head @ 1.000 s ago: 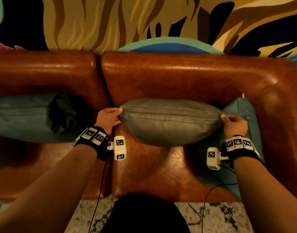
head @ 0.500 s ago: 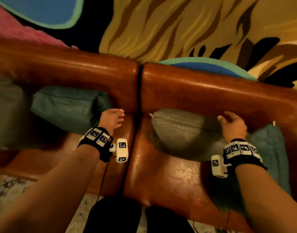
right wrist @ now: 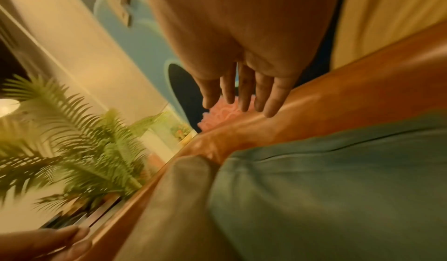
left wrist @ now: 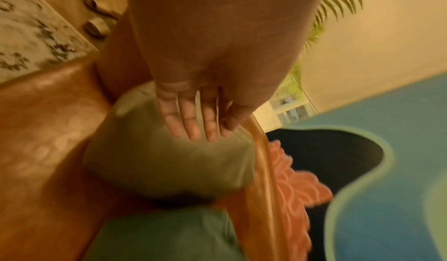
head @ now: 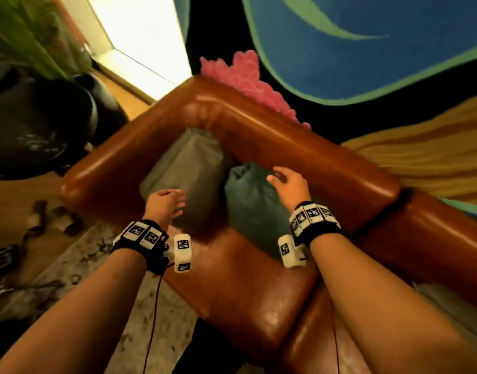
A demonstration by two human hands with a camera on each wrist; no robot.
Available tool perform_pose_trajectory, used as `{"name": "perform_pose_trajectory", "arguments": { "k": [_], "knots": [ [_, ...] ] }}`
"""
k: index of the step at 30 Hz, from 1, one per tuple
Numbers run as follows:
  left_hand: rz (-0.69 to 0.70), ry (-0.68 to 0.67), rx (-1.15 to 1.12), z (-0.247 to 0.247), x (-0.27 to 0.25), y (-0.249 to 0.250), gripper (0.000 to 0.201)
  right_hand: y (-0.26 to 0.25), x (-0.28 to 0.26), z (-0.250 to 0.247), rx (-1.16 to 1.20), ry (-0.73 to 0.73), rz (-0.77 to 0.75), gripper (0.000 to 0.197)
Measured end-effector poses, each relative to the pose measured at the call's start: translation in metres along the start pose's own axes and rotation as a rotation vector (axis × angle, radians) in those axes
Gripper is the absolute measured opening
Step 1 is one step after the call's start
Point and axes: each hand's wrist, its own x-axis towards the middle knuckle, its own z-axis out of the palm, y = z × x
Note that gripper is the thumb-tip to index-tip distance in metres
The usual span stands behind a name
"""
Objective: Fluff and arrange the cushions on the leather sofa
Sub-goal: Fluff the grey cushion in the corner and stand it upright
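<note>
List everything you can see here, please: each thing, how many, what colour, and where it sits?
leather sofa: one, brown, filling the middle.
grey-green cushion: one, in the sofa's corner.
teal cushion: one, beside the grey-green one against the backrest.
pale cushion: one, partly seen at the right edge.
wall art: one, blue, green, pink, yellow and black, behind the sofa.
plant: one, green, upper left.
rug: one, pale and speckled, on the floor.
left hand: one, open, over the grey-green cushion.
right hand: one, open, over the teal cushion.
</note>
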Motion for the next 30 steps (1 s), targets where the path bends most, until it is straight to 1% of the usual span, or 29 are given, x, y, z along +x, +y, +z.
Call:
{"name": "perform_pose_trajectory", "arguments": {
  "k": [3, 6, 8, 9, 10, 11, 12, 13, 14, 15, 17, 19, 20, 21, 22, 24, 26, 27, 28, 30],
  "knots": [
    [-0.041, 0.098, -0.083, -0.078, 0.058, 0.009, 0.015, -0.067, 0.054, 0.088, -0.094, -0.089, -0.022, 0.042],
    [-0.137, 0.145, -0.108, -0.123, 0.1, 0.008, 0.016, -0.114, 0.106, 0.149, -0.209, -0.136, -0.076, 0.05],
    [-0.221, 0.116, -0.056, -0.135, 0.124, 0.002, 0.024, -0.138, 0.138, 0.177, -0.313, -0.175, -0.107, 0.057],
    [-0.258, 0.074, -0.044, -0.135, 0.132, -0.004, 0.026, -0.145, 0.151, 0.186, -0.374, -0.201, -0.116, 0.06],
    [-0.293, 0.036, -0.036, -0.134, 0.137, -0.007, 0.024, -0.152, 0.162, 0.194, -0.435, -0.229, -0.119, 0.062],
    [-0.318, -0.001, -0.049, -0.131, 0.144, -0.009, 0.02, -0.158, 0.174, 0.204, -0.486, -0.252, -0.092, 0.064],
    [-0.346, -0.03, -0.062, -0.127, 0.147, -0.01, 0.021, -0.161, 0.182, 0.211, -0.542, -0.267, -0.061, 0.065],
    [-0.372, -0.056, -0.074, -0.121, 0.151, -0.011, 0.027, -0.163, 0.19, 0.217, -0.595, -0.287, -0.016, 0.065],
    [-0.409, -0.089, -0.1, -0.116, 0.151, -0.009, 0.032, -0.163, 0.196, 0.221, -0.632, -0.316, 0.025, 0.065],
    [-0.458, -0.139, -0.152, -0.11, 0.15, -0.006, 0.033, -0.163, 0.201, 0.221, -0.647, -0.35, 0.067, 0.064],
    [-0.554, -0.247, -0.236, -0.105, 0.154, -0.002, 0.028, -0.16, 0.213, 0.216, -0.63, -0.43, 0.151, 0.064],
    [-0.62, -0.332, -0.197, -0.103, 0.16, -0.001, 0.027, -0.158, 0.222, 0.204, -0.608, -0.497, 0.203, 0.073],
    [-0.632, -0.356, -0.16, -0.103, 0.162, 0.0, 0.025, -0.157, 0.223, 0.2, -0.6, -0.5, 0.207, 0.078],
    [-0.642, -0.356, -0.154, -0.103, 0.162, 0.003, 0.023, -0.159, 0.223, 0.195, -0.597, -0.484, 0.195, 0.079],
    [-0.647, -0.341, -0.145, -0.103, 0.161, 0.007, 0.021, -0.161, 0.222, 0.192, -0.589, -0.47, 0.177, 0.077],
    [-0.661, -0.294, -0.148, -0.105, 0.157, 0.012, 0.022, -0.168, 0.216, 0.187, -0.572, -0.51, 0.157, 0.07],
    [-0.661, -0.24, -0.144, -0.109, 0.152, 0.012, 0.037, -0.17, 0.206, 0.179, -0.591, -0.609, 0.174, 0.082],
    [-0.654, -0.199, -0.136, -0.111, 0.151, 0.012, 0.045, -0.167, 0.201, 0.177, -0.608, -0.635, 0.176, 0.082],
    [-0.64, -0.16, -0.114, -0.112, 0.148, 0.015, 0.052, -0.163, 0.196, 0.175, -0.605, -0.636, 0.167, 0.073],
    [-0.6, -0.077, -0.07, -0.114, 0.142, 0.016, 0.056, -0.153, 0.184, 0.177, -0.521, -0.58, 0.159, 0.041]
  ]
}}
